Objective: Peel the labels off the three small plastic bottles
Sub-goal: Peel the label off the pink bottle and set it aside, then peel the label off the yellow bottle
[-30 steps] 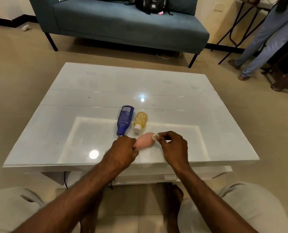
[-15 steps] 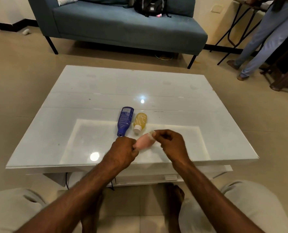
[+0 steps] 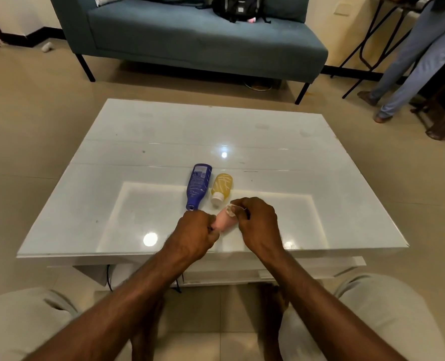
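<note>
A small pink bottle (image 3: pixel 225 220) is held just above the white glass table (image 3: pixel 143 142) near its front edge. My left hand (image 3: pixel 194 231) grips the bottle's near end. My right hand (image 3: pixel 257 222) pinches a pale curled label (image 3: pixel 230 210) at the bottle's far end. Just behind them a dark blue bottle (image 3: pixel 198 185) with printed text lies on its side, cap toward me. To its right lies a short yellow bottle (image 3: pixel 221 188) with a white cap, also cap toward me.
A blue sofa (image 3: pixel 195 37) with a black backpack (image 3: pixel 238 7) stands beyond the table. A person's legs (image 3: pixel 408 61) stand at the far right beside a dark metal stand (image 3: pixel 367 40). My knees are below the table's front edge.
My right hand has slid along the pink bottle toward its far end, pulling the pale label with it. My left hand has kept its grip. The view shifted slightly.
</note>
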